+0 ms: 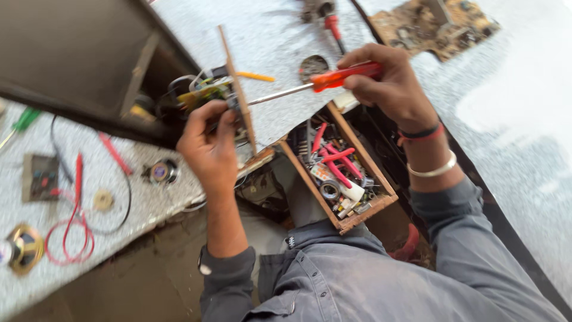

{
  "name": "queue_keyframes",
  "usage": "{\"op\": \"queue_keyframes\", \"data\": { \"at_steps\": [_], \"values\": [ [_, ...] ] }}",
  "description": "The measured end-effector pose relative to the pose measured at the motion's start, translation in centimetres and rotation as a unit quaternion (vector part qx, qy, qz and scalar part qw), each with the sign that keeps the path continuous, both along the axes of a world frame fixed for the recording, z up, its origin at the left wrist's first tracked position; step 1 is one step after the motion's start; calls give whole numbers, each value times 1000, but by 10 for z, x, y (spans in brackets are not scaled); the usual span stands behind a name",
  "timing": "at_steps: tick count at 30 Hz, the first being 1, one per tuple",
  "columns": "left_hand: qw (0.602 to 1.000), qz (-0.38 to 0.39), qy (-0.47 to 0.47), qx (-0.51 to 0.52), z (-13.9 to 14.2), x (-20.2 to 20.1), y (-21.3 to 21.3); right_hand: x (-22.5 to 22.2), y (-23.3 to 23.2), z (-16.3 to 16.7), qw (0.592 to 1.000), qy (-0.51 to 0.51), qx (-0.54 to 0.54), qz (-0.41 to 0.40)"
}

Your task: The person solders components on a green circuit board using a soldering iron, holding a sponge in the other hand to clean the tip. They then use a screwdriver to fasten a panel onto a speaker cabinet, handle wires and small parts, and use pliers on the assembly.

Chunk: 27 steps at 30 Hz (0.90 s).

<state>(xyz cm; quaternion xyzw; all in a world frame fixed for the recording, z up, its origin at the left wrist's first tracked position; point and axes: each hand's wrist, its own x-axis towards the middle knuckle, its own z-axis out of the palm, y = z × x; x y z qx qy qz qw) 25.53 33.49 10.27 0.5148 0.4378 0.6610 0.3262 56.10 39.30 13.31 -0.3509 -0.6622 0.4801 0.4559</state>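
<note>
My left hand grips a thin brown circuit board held on edge, with coloured wires and parts on its far side. My right hand is closed around the orange handle of a screwdriver. Its metal shaft runs left and its tip meets the board near my left fingers.
An open wooden drawer below my hands holds red-handled pliers, tape and small parts. A speckled worktop carries a bare circuit board, a red tool, red and black probe leads, a small speaker and a green screwdriver.
</note>
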Motion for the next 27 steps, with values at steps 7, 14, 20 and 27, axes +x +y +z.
{"op": "queue_keyframes", "data": {
  "at_steps": [7, 14, 20, 27],
  "values": [
    [1000, 27, -5, -9, 3, 6, -4, 9, -1, 4, 997, -52, -51, 2],
    [999, 37, 24, 4, 10, 12, -6, 15, 7, -3, 999, 5, -16, 34],
    [999, 30, 26, 7, 12, 15, -5, 20, 10, -13, 997, 38, -7, 71],
    [999, 28, 40, 11, 10, 17, -4, 23, 8, -3, 997, 12, 62, 48]
  ]
}}
